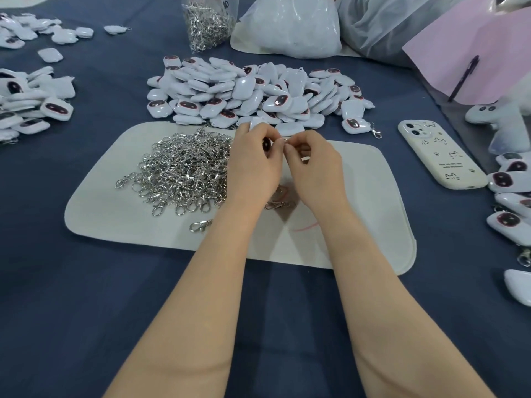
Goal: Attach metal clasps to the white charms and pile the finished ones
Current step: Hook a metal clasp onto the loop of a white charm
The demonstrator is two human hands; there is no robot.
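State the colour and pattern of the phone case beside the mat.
Cream phone case, with small black cat doodles and paw prints; head view.

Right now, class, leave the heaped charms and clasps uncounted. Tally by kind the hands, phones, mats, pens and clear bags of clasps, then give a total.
Hands: 2, left hand and right hand
phone: 1
mat: 1
pen: 1
bag of clasps: 1
Total: 6
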